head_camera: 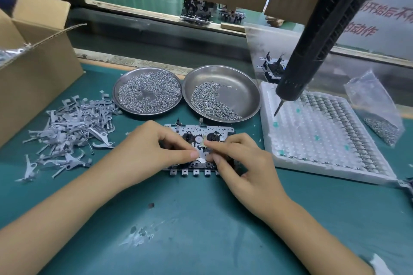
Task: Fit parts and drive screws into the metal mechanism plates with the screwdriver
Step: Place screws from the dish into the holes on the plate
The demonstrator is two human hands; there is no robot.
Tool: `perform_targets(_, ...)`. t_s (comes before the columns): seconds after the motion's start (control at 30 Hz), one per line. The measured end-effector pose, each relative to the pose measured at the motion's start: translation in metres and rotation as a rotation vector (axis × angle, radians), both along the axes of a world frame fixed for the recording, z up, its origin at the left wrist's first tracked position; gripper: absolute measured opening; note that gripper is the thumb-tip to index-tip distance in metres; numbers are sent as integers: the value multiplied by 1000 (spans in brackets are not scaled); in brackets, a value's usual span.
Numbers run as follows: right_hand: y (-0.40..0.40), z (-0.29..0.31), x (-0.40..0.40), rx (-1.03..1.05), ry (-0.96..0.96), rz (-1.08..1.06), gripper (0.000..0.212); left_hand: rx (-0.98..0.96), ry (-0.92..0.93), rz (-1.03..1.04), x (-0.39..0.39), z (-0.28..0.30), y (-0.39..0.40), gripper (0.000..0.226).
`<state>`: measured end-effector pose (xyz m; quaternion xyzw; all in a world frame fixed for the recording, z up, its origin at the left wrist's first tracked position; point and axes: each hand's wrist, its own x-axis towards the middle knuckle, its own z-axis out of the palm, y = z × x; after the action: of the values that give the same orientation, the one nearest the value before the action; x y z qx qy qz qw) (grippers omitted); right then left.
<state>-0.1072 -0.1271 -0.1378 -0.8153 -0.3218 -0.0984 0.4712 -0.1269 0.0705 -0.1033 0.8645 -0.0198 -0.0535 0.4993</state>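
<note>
Pinching a small pale part (199,160) between curled fingertips, the left hand (149,149) and right hand (243,163) meet over the metal mechanism plate (196,138) lying on the green mat (201,219). Beyond it sit two steel screw dishes (243,89); the hanging black screwdriver (312,51) is right, untouched.

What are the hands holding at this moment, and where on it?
Both hands, left and right, pinch a small pale part at the front middle of the metal mechanism plate. The hanging screwdriver is unheld.
</note>
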Motion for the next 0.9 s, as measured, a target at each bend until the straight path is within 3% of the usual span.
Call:
perform_targets(0.23,-1,3,-4,-3,28,-16,30,45,-42,81,-1,-3,0,25)
perform_targets(0.4,-2,3,-5,-56,-74,-29,18,26,-64,37,-1,-3,-1,7)
perform_targets(0.6,-3,2,-4,-39,-46,-24,13,-1,-82,-12,-3,1,-3,7)
perform_targets(0.77,-3,3,-4,63,-16,-74,15,29,-108,-85,-6,1,-4,21)
perform_targets(0.9,-1,3,-3,118,-16,-105,16,27,-319,138,6,0,8,25)
